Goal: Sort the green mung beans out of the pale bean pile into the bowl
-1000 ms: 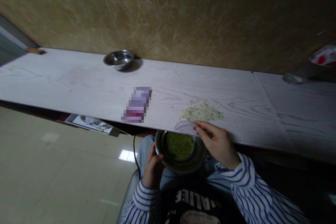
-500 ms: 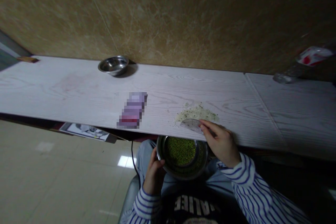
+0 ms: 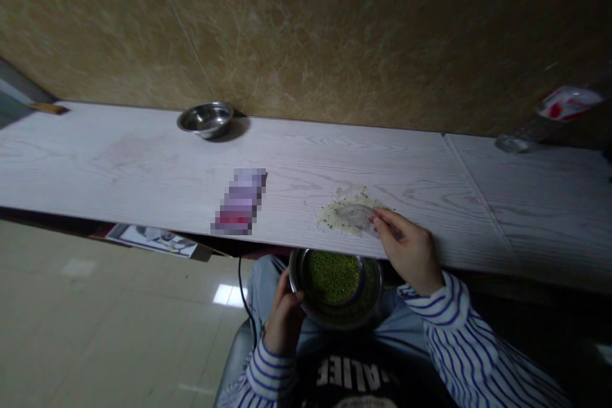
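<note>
My left hand [image 3: 285,320] grips the left rim of a steel bowl [image 3: 370,296] on my lap, below the table edge. Green mung beans [image 3: 333,277] cover the bottom of the bowl. Between the thumb and fingers of my right hand [image 3: 412,250] is a clear, half-round plastic protractor [image 3: 354,213]. It lies over a pile of white rice-like grains with green and dark specks [image 3: 329,211] on the tabletop, just behind the bowl. The protractor and my fingers cover part of the pile.
On the white wood-grain table [image 3: 296,153], a small steel bowl [image 3: 206,120] stands near the wall. A phone-shaped, pixelated object [image 3: 240,201] lies left of the pile. A plastic bottle [image 3: 549,118] rests at the far right. A black cable [image 3: 243,296] hangs below the table edge.
My right hand has moved the protractor from the table edge above the bowl, back and right, onto the grain pile. My left hand stays on the bowl. The view has shifted slightly.
</note>
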### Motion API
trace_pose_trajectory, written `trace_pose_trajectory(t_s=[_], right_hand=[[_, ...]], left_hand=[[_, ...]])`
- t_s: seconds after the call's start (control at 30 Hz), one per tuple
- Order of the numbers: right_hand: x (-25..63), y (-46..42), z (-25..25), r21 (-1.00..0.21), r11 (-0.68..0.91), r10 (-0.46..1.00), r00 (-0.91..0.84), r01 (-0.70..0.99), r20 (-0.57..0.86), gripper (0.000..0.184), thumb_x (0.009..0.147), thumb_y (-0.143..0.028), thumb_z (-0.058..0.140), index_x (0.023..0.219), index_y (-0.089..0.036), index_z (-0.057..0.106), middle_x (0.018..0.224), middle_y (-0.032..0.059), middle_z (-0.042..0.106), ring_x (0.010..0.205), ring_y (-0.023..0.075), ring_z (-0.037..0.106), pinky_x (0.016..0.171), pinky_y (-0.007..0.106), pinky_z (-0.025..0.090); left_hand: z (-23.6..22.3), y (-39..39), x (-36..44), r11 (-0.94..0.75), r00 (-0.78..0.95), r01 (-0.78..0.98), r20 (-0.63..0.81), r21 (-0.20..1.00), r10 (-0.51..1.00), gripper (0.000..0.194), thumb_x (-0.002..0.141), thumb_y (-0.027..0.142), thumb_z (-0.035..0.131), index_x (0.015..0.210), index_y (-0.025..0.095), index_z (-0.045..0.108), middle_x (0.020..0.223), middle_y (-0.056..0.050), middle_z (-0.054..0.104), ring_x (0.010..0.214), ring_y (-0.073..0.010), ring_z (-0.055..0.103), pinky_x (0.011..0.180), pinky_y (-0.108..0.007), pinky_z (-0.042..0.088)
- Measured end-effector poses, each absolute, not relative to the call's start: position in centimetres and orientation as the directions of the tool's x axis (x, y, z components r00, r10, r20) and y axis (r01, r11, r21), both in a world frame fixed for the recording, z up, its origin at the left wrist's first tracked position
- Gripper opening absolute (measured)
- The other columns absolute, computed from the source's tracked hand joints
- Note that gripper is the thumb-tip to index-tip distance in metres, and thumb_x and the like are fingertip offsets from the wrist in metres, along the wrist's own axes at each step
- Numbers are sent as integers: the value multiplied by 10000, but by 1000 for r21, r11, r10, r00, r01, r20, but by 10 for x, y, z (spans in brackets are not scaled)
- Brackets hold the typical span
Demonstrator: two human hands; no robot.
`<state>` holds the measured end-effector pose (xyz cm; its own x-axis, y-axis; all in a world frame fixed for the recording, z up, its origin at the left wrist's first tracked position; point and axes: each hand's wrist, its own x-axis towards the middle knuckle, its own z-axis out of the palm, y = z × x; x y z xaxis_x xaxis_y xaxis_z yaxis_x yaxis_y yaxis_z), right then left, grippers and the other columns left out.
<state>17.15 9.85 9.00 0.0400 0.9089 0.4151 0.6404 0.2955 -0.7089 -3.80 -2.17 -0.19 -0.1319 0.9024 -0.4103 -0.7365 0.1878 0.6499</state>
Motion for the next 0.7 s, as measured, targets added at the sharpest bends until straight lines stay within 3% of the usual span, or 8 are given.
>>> trace_pose_trajectory(t_s=[0.23,0.4,0.7], right_hand=[[162,94,94,-693,324,920,-43,644,390,267,892,-297,591,1016,-213,812,949,81,827,802,237,793,782,349,654],[167,86,98,-697,313,922,-28,645,387,267,886,-296,603,1016,-197,814,935,86,827,796,242,794,771,343,655],[172,76,91,-726,246,946,4,643,325,279,877,-322,614,1014,-191,818,907,95,826,772,247,792,767,351,656]], left_hand=[[-6,-23,-39,169,-155,-743,-412,647,898,481,722,238,730,1201,285,750,1251,-52,751,1283,-340,584,1045,-429,456],[-16,-23,-42,207,-100,-756,-422,621,901,511,676,223,781,1180,304,758,1206,-50,764,1195,-352,642,981,-458,507],[-4,-23,-40,195,-124,-757,-430,624,894,495,721,224,722,1212,291,737,1182,-53,763,1153,-348,654,965,-466,509]])
